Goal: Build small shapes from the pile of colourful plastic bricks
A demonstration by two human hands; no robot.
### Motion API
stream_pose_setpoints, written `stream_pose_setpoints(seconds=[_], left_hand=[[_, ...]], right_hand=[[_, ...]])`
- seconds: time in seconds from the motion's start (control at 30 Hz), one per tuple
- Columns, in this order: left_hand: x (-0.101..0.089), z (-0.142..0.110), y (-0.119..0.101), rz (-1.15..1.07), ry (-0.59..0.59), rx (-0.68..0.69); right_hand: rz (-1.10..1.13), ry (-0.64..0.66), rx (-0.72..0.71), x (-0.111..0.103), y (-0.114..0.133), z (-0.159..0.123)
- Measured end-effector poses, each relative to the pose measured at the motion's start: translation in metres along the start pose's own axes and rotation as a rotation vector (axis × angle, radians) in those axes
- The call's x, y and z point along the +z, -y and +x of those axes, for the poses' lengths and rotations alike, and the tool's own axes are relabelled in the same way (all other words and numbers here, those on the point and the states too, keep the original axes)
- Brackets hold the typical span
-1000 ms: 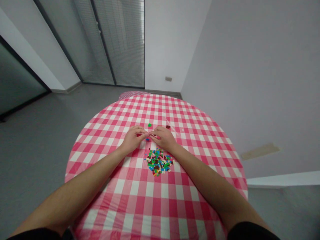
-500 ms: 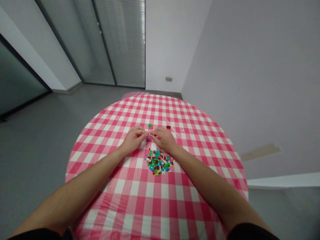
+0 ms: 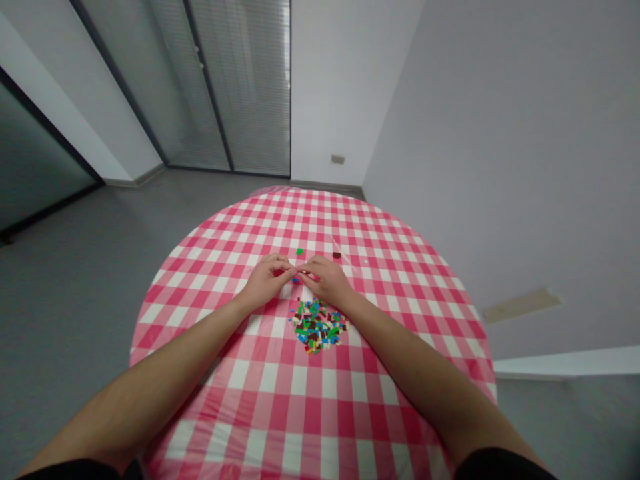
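My left hand (image 3: 269, 278) and my right hand (image 3: 327, 277) meet fingertip to fingertip over the middle of the table. Both are closed in a pinch, and what sits between the fingers is too small and covered to make out. Just below the fingertips lies a blue brick (image 3: 295, 281). Beyond the hands are a green brick (image 3: 299, 251) and a dark brown brick (image 3: 337, 255). Nearer to me, a loose pile of small toy bricks (image 3: 317, 327) in blue, green, brown, white and a few red and yellow spreads out between my forearms.
A round table with a red and white checked cloth (image 3: 280, 407) carries everything. Behind it stand a glass partition with blinds (image 3: 255, 87) and a white wall with a socket plate (image 3: 338, 159). A grey wall (image 3: 525, 167) rises close on the right.
My fingertips have drawn slightly closer together. The small light-coloured bit that showed between them is now covered. The bricks on the table lie as before.
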State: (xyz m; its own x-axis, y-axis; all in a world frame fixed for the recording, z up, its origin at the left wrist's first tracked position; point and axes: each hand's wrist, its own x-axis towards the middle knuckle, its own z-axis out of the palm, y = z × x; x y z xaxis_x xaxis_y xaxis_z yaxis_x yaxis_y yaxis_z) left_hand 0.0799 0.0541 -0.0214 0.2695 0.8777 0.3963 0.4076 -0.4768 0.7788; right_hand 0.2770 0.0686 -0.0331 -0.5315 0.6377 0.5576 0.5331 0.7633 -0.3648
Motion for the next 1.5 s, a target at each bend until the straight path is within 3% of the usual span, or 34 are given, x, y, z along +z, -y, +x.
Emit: stream_pose_setpoints(seconds=[0.33, 0.57, 0.8, 1.1, 1.5], left_hand=[[0.001, 0.0, 0.005, -0.001, 0.004, 0.007], [0.003, -0.001, 0.006, 0.099, -0.055, -0.04], [0.005, -0.002, 0.007, 0.088, -0.085, -0.081], [0.007, 0.0, 0.01, 0.039, -0.094, -0.1], [0.006, 0.0, 0.004, 0.024, -0.099, -0.106]], right_hand=[[0.046, -0.123, -0.056, 0.005, -0.002, 0.0], [-0.004, -0.042, 0.099, 0.001, -0.006, 0.003], [-0.187, 0.226, 0.353, -0.008, -0.015, 0.01], [-0.171, 0.228, 0.449, -0.008, -0.013, 0.017], [-0.19, 0.19, 0.4, -0.005, -0.02, 0.008]])
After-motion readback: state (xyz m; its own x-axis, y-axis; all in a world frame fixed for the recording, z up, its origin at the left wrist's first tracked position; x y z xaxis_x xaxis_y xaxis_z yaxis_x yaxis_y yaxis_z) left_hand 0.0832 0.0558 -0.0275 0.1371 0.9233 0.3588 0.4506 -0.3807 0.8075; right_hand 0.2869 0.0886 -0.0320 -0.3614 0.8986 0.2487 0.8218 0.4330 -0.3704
